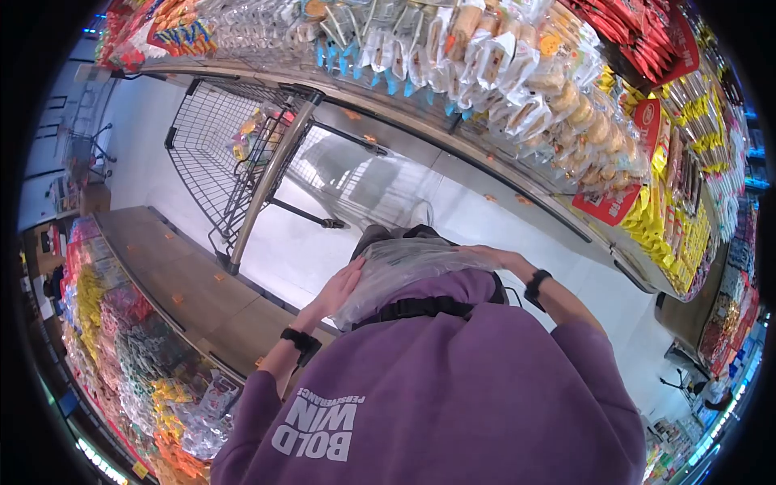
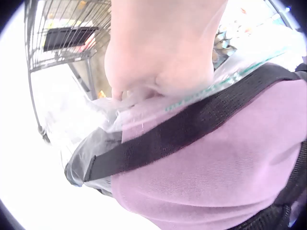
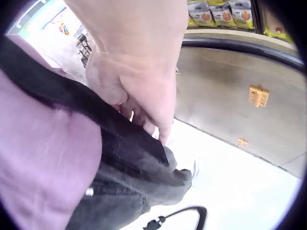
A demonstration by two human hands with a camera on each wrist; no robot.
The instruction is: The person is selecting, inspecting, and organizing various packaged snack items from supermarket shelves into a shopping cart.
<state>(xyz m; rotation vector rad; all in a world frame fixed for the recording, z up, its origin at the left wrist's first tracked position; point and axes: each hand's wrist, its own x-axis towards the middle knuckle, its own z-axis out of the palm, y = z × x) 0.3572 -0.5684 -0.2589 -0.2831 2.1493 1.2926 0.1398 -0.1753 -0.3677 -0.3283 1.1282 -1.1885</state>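
A clear plastic bag (image 1: 396, 271) spreads across the front of my waist, over the purple sweatshirt and a black strap (image 1: 424, 307). My left hand (image 1: 338, 291) holds its left side; in the left wrist view, film bunches at the fingers beneath that hand (image 2: 158, 62), and a green printed line (image 2: 206, 91) runs along the plastic. At the other side, my right hand (image 1: 495, 257) grips the bag's edge. The right wrist view shows this hand (image 3: 139, 81) with fingers curled inward beside the black strap (image 3: 96, 112); the fingertips are partly hidden.
Ahead stands a wire shopping cart (image 1: 218, 153) with a few packages in it. Shelves of packaged snacks (image 1: 517, 73) run along the far side, above a wooden base (image 1: 453, 153). Another wood-edged display (image 1: 182, 283) with bagged goods lies to the left. A black cable (image 3: 199, 211) hangs low.
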